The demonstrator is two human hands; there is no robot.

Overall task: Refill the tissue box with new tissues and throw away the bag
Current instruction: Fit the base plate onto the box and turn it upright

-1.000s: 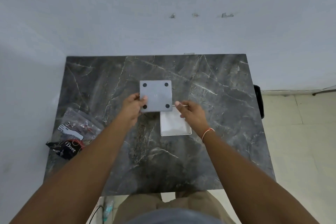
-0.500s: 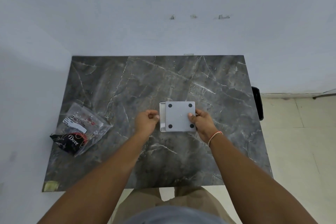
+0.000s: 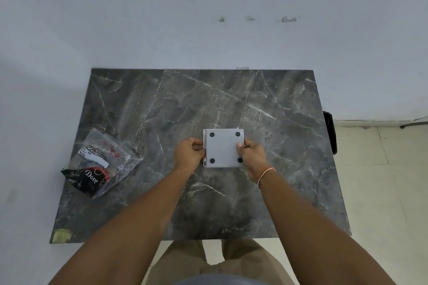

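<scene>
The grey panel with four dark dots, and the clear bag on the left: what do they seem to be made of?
Grey panel: probably matte plastic or painted metal, since it looks flat, stiff and free of glare; its dots look like rubber feet.
Clear bag: thin glossy plastic film, judging by its wrinkles, its shine and the contents visible through it.

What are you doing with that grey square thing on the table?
A person is holding a grey tissue box upside down on the dark marble table, so its four round black feet face up. The left hand pinches its left edge and the right hand grips its right edge. A clear plastic bag lies off to the left, not yet thrown away.
</scene>
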